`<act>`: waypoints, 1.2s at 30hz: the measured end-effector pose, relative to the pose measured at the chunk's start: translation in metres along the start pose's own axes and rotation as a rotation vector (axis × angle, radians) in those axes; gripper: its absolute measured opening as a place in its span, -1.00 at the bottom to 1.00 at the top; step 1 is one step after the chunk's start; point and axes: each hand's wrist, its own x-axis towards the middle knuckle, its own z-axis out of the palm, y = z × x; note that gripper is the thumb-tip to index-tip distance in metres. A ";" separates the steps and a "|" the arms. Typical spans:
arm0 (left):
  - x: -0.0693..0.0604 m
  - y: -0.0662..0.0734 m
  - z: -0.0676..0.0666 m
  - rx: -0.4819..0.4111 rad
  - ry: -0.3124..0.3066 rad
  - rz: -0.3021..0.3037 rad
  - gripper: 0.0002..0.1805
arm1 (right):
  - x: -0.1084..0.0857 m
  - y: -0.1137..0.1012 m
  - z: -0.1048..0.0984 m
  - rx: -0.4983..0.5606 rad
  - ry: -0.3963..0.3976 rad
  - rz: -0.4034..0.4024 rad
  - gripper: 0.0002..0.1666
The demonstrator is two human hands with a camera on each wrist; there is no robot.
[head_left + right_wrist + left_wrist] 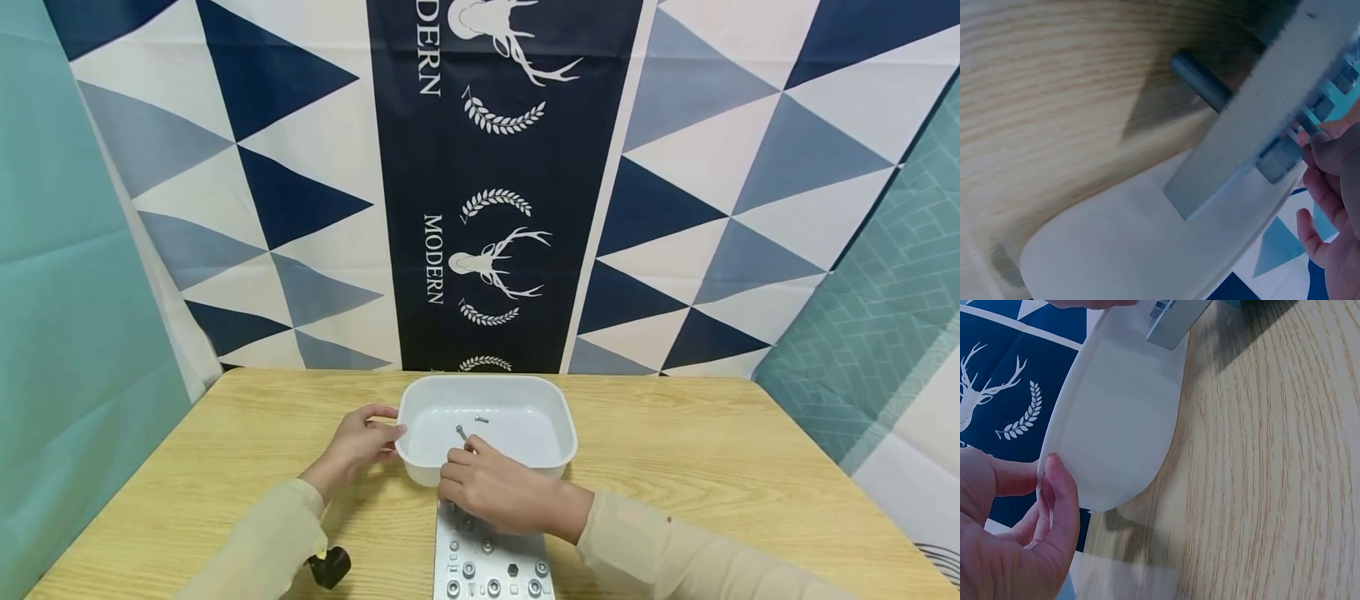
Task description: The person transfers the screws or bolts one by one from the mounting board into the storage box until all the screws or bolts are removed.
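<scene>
"Where's the left hand (362, 439)?"

"At the white tub (480, 393), near the desk's (660, 433) far edge. It pinches the tub's left rim."

"And the right hand (495, 490)?"

"Over the metal plate's (491, 566) far end, by the tub's near edge. Thumb and finger pinch a small screw (1307, 123); I can't tell whether that touches the plate."

"Other screws?"

"Two loose screws (482, 419) lie inside the tub."
</scene>
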 end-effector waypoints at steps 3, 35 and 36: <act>0.000 0.001 0.000 0.004 -0.002 0.002 -0.63 | 0.000 0.001 -0.003 0.013 0.006 0.014 -0.71; -0.001 0.001 0.001 0.006 0.014 0.015 -0.66 | 0.000 0.025 -0.021 0.061 0.052 0.137 -0.64; -0.001 0.001 0.001 0.007 0.014 0.016 -0.66 | 0.001 0.027 -0.020 0.061 0.062 0.146 -0.64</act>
